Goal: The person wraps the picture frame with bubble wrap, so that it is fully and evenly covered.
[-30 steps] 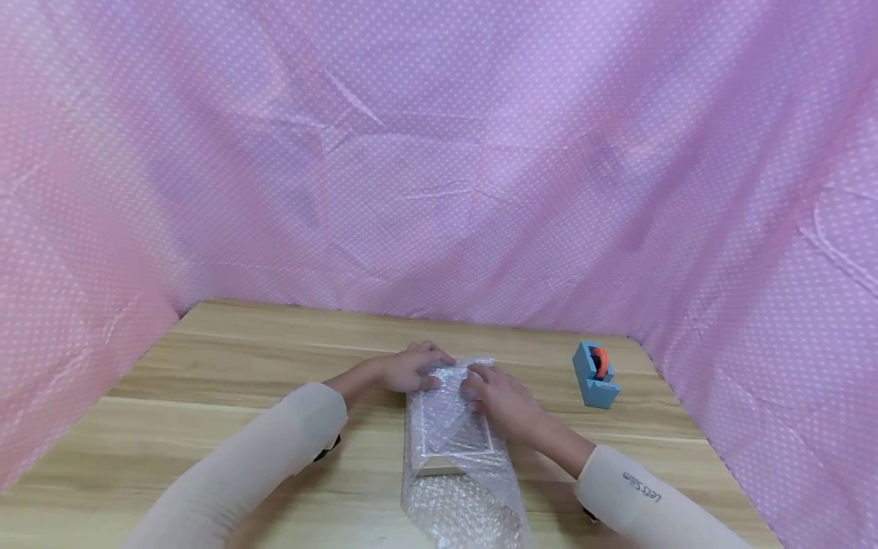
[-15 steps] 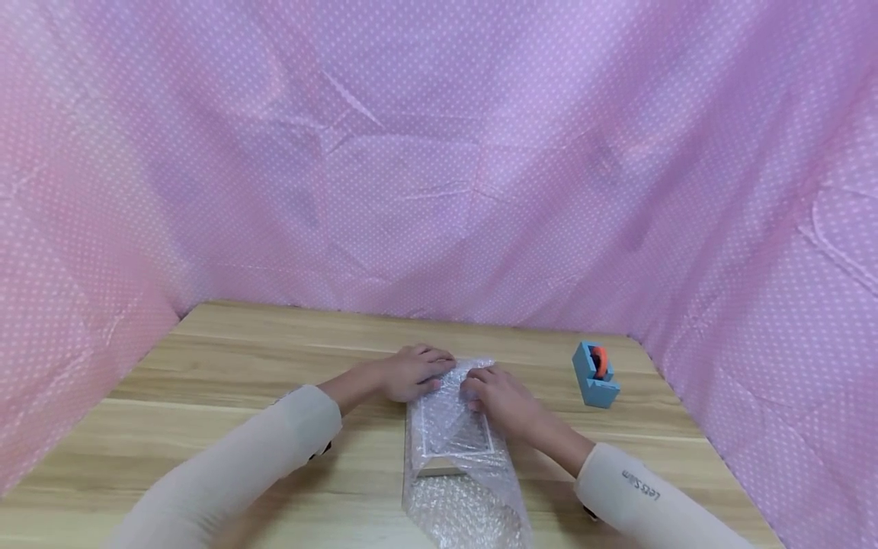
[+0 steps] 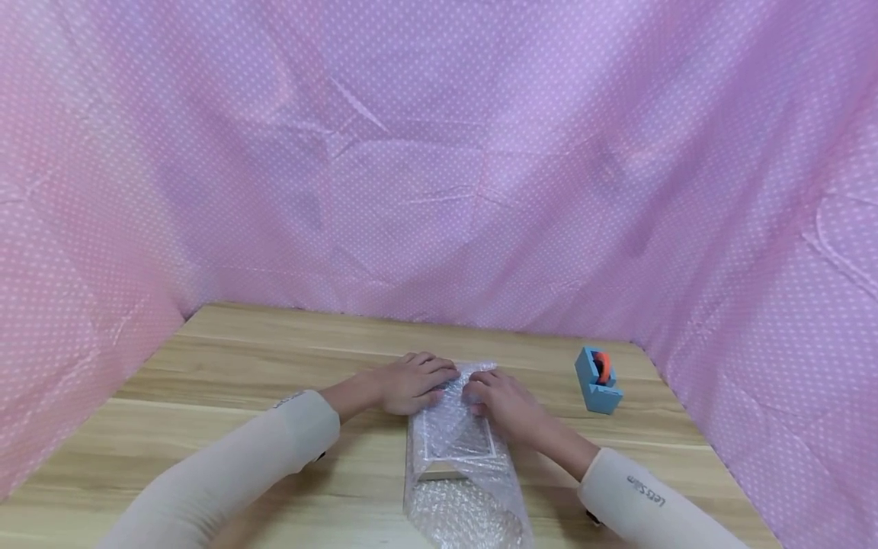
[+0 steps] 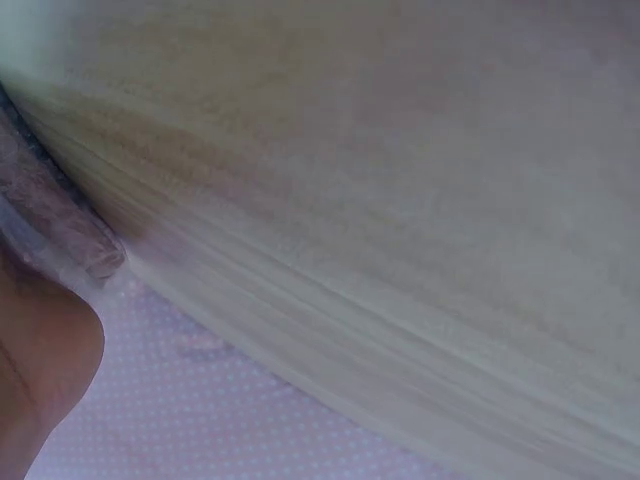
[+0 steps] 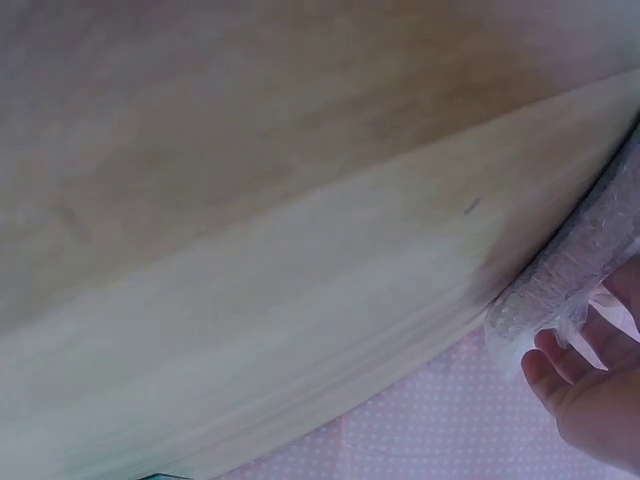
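Observation:
A sheet of bubble wrap (image 3: 466, 511) lies lengthwise on the table, folded round a flat rectangular thing (image 3: 456, 438) with a white border and a pale wood-like edge; its kind is blurred by the wrap. On the far left part of the wrap rests my left hand (image 3: 409, 385), its fingers extended across the top. My right hand (image 3: 507, 404) is at the far right edge, fingers bent, pinching the wrap between thumb and fingers. In the right wrist view, the wrap's edge (image 5: 560, 300) shows at the right hand's fingers (image 5: 550, 380). The left wrist view shows little of the left hand (image 4: 45, 350).
A blue tape dispenser (image 3: 599, 381) with an orange roll stands at the right of the wooden table (image 3: 274, 358). Pink dotted cloth (image 3: 411, 191) hangs behind the table and along both sides.
My left hand has shifted slightly nearer, its fingers flattening over the wrap. The right hand stays nearly in place. The wrap and the tape dispenser keep their places on the table.

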A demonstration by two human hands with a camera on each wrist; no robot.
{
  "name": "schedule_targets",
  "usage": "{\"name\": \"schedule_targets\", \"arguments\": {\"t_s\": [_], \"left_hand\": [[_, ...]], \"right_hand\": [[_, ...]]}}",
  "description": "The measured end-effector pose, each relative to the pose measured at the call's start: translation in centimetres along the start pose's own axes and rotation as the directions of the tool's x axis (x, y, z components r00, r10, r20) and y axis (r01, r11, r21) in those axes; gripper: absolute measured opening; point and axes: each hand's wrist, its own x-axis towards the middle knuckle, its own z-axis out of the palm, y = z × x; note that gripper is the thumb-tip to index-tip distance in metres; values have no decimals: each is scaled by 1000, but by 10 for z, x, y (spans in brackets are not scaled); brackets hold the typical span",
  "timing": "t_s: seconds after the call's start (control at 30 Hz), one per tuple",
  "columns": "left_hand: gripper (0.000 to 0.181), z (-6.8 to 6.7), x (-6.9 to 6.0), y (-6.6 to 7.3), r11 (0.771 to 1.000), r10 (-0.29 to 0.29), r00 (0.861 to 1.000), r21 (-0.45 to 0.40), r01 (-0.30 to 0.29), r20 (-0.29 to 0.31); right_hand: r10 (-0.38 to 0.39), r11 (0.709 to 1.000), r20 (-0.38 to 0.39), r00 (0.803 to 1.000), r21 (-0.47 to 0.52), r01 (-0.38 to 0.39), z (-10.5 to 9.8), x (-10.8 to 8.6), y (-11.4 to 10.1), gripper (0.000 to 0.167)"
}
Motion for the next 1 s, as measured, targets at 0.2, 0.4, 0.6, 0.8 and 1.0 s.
{"name": "schedule_targets", "arguments": {"t_s": [0.2,0.4,0.6,0.8,1.0], "left_hand": [[72,0,-4,2,1000,-15,1000,-18,15,18],[72,2,-4,3,1000,-17,1000,-12,17,8],[72,4,-2,4,1000,-21,1000,15,21,8],[73,2,-3,5,999,-35,999,34,34,30],[72,2,-3,5,1000,-27,999,14,26,32]], "right_hand": [[2,1000,23,1000,21,-3,-1,1,0,23],[-28,999,44,999,48,26,-7,1,3,23],[-113,993,111,987,-15,115,-15,-3,10,27],[-196,950,186,963,-208,234,-29,-23,4,49],[-366,877,185,912,-258,404,-36,-58,-7,67]]}}
